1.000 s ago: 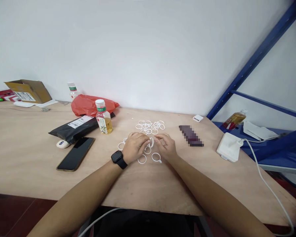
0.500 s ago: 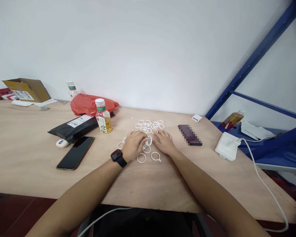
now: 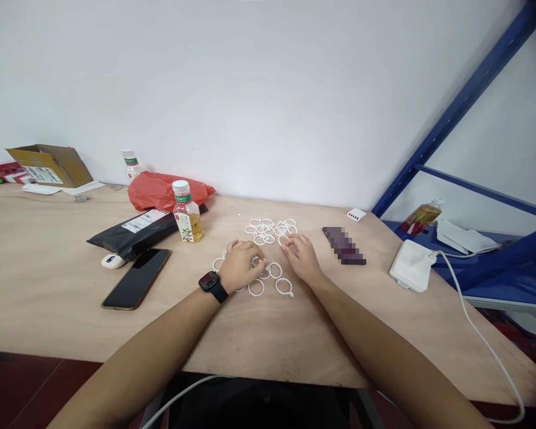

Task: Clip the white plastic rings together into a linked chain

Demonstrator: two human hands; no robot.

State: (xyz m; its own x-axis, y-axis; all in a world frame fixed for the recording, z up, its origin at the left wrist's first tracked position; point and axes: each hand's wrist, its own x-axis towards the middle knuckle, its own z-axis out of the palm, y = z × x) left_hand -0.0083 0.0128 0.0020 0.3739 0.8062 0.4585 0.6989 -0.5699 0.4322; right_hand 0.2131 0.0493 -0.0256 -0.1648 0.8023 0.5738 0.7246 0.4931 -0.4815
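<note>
Where the plywood table [image 3: 71,298] meets the white wall, items lie as follows. Left hand [image 3: 241,265], smartwatch [image 3: 209,281] at the wrist: palm down, fingers curled onto white plastic rings [image 3: 274,270] laid flat near the table's middle; whether it pinches one cannot be told. Right hand [image 3: 302,257]: palm down, fingers bent, fingertips at a ring on the near edge of the ring pile [image 3: 270,227]; grip not readable. Loose ring with a small tab [image 3: 284,287]: flat, just before the right wrist. Bottle [image 3: 187,212]: upright left of the pile, white cap, amber drink, green-and-white label, print too small to read. Black mailer [image 3: 134,232] with white shipping label, text illegible. Red bag [image 3: 165,189] behind it; second bottle [image 3: 131,164] by the wall. Phone [image 3: 136,277]: face up, screen dark. White oval tag [image 3: 112,260] with a blue mark, unreadable. Cardboard box [image 3: 49,164], labelled, far left. White charger [image 3: 413,264] with cable, right edge.
</note>
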